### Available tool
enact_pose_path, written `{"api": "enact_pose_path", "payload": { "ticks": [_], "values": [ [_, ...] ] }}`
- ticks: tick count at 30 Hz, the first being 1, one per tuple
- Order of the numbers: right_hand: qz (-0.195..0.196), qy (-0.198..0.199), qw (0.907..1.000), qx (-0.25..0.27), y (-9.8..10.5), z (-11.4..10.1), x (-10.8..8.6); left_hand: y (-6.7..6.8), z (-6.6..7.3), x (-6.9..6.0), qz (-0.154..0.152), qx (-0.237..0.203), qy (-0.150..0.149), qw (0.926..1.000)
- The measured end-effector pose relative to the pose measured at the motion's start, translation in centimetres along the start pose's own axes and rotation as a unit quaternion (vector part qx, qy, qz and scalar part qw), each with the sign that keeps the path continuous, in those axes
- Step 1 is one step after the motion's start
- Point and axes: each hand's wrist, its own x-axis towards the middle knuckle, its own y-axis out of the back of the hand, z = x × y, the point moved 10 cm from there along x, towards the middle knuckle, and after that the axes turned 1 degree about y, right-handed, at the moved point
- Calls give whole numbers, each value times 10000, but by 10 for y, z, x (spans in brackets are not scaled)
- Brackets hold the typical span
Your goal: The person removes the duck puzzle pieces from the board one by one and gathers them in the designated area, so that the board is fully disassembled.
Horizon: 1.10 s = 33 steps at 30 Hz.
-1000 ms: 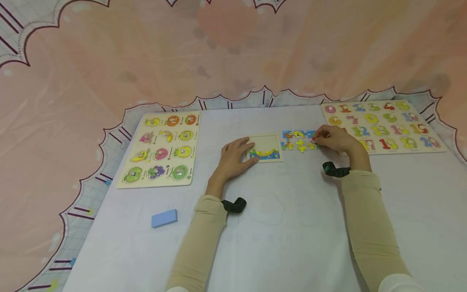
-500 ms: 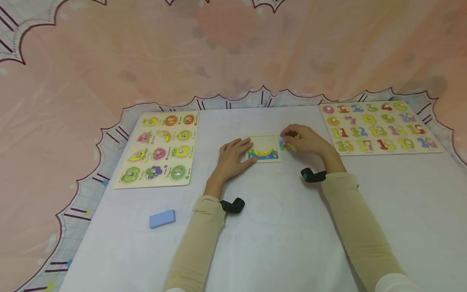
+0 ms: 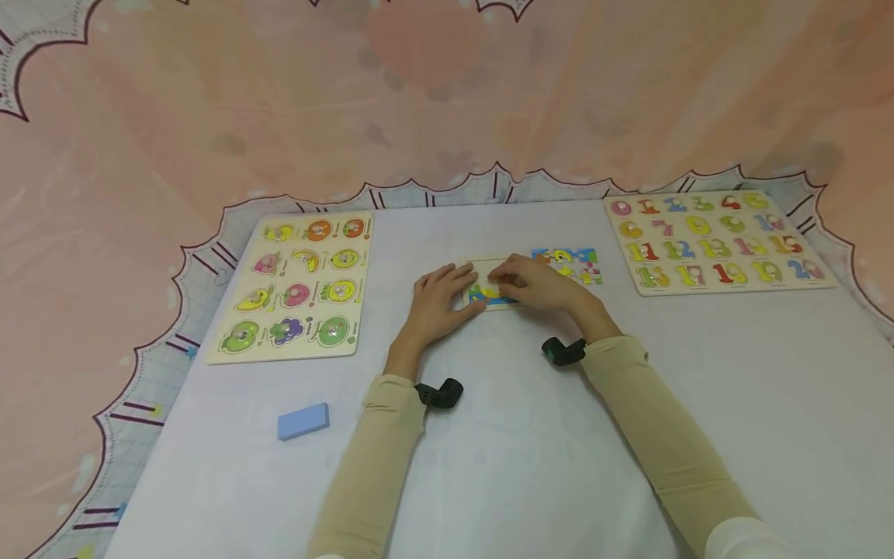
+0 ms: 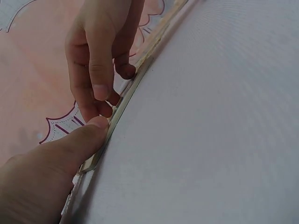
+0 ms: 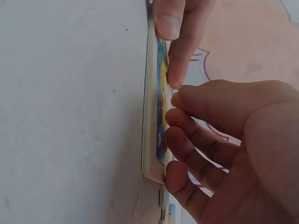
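Note:
A small jigsaw tray (image 3: pixel 494 305), with blue and yellow pieces along its near side, lies mid-table. My left hand (image 3: pixel 440 303) rests at its left end, fingers spread; the thumb (image 4: pixel 84 140) touches the near rim in the left wrist view. Over the tray, my right hand (image 3: pixel 541 286) has curled fingers and brings thumb and fingertips together as if pinching a puzzle piece, which the fingers hide. In the right wrist view the thumb (image 5: pixel 210 100) stands close above the printed pieces (image 5: pixel 161 126). More loose puzzle pieces (image 3: pixel 585 256) lie to the right of the tray, partly behind the right hand.
A fruit peg puzzle board (image 3: pixel 321 349) lies at the left. At the back right is a number peg puzzle board (image 3: pixel 740 287). A blue block (image 3: pixel 303 421) sits near the left front. A patterned cloth hangs behind the white table.
My right hand has moved left from the loose puzzle pieces to above the tray, uncovering the number board. The left hand has stayed at the tray's left end.

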Motion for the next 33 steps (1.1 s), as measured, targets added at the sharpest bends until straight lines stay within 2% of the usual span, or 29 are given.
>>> {"api": "enact_pose_path", "payload": {
  "ticks": [10,20,33],
  "values": [
    [-98,154,9998,-60,-7,-4,2,-1,-2,1,47,84,-56,9999],
    [-131,90,9998,105,-9,-4,2,0,2,1,11,65,-147,9999],
    [-127,152,9997,176,-11,-3,3,0,1,-1,-55,96,-103,9999]
  ]
}}
